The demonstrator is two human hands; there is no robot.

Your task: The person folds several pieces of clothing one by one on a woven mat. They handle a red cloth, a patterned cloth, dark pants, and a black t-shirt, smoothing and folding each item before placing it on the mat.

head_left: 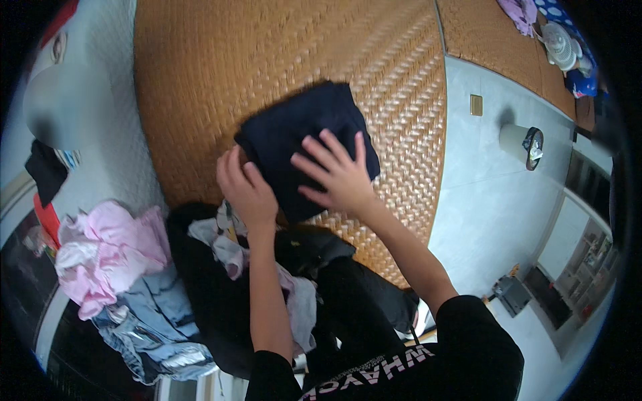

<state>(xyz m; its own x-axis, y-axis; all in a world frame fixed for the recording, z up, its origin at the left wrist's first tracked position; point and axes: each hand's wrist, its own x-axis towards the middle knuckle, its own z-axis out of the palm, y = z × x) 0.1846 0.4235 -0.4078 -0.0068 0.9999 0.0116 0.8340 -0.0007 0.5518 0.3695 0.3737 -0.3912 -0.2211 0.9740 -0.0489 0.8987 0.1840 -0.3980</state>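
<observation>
A dark navy or black garment (287, 123), folded into a rough square, lies flat on a woven tan mat (214, 60). My right hand (338, 174) is spread over the garment's right half, fingers apart; whether the palm presses on the cloth I cannot tell. At the garment's left edge is my left hand (247, 190), its fingers stretched out and partly bent, with nothing visible in them. Just below, against my lap, lies a heap of dark clothes (200, 267) with a grey-white piece (231, 254) among them.
Pink clothing (110, 247) and blue-grey clothing (157, 304) are piled at the left. A pale quilted surface (124, 100) borders the mat there. On the right, beyond the mat's edge, a waste bin (518, 142) stands on the grey floor (481, 160); a white fan (560, 47) is at the far right.
</observation>
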